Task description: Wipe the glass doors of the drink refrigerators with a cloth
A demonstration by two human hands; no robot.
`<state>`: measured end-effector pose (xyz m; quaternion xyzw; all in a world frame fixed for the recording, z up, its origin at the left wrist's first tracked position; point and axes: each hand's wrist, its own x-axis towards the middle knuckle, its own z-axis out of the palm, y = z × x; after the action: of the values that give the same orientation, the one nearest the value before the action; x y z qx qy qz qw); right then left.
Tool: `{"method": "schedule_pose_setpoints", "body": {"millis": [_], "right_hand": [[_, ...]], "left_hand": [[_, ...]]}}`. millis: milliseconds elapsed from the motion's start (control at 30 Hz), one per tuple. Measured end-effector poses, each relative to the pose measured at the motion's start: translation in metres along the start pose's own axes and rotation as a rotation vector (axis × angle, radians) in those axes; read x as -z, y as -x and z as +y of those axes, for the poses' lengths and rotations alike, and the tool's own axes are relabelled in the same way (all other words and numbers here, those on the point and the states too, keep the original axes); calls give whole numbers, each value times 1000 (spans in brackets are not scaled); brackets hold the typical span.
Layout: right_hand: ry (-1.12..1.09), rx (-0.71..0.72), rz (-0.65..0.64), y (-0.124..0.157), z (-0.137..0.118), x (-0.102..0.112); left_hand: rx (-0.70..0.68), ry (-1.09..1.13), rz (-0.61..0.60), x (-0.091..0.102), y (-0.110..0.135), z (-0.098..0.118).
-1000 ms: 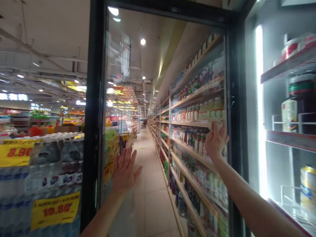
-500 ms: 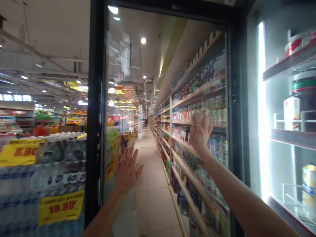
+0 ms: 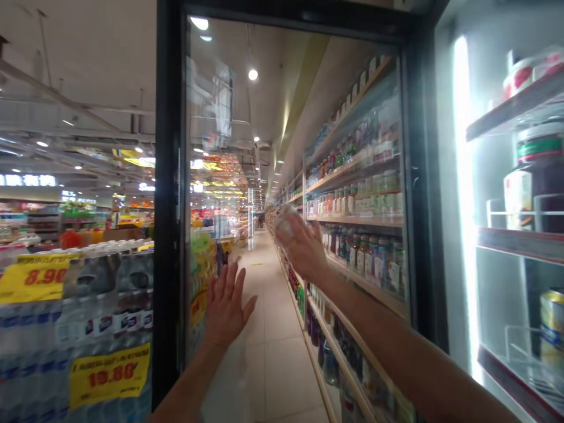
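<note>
An open glass fridge door (image 3: 264, 117) with a black frame (image 3: 165, 205) stands in front of me. My left hand (image 3: 227, 305) lies flat on the glass at lower centre, fingers spread and open. My right hand (image 3: 304, 249) is pressed against the glass higher up, near the middle of the pane. Its fingers are closed on a small pale cloth (image 3: 283, 224), blurred by motion. My right forearm reaches in from the lower right.
Lit fridge shelves (image 3: 520, 241) on the right hold a dark bottle (image 3: 535, 176) and a can (image 3: 553, 323). Stacked water bottle packs (image 3: 88, 317) with yellow price tags (image 3: 108, 373) stand left. Through the glass a long aisle with drink shelves (image 3: 361, 217) runs away.
My right hand has slid leftward and slightly down across the glass, from the door's right edge to near its middle. My left hand has stayed flat in place.
</note>
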<state>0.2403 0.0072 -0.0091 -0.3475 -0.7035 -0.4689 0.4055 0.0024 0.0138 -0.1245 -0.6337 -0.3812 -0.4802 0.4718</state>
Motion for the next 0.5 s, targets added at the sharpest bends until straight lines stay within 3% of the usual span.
{"method": "schedule_pose_setpoints", "body": {"millis": [67, 100, 200, 267, 300, 433, 467, 500], "right_hand": [[-12, 183, -50, 2, -1, -1], [-1, 141, -32, 2, 5, 1], [71, -362, 130, -3, 34, 12], [100, -561, 194, -9, 44, 18], [102, -527, 185, -10, 43, 18], [54, 34, -8, -3, 37, 15], [54, 34, -10, -1, 43, 15], [64, -62, 26, 1, 53, 16]], "left_hand": [[-11, -18, 3, 0, 0, 0], [-24, -37, 7, 1, 0, 0], [-58, -92, 18, 3, -2, 1], [-58, -110, 22, 4, -4, 2], [-55, -113, 26, 4, -5, 3], [-71, -103, 48, 2, -1, 1], [-76, -101, 52, 2, 0, 0], [-82, -99, 55, 3, 1, -2]]}}
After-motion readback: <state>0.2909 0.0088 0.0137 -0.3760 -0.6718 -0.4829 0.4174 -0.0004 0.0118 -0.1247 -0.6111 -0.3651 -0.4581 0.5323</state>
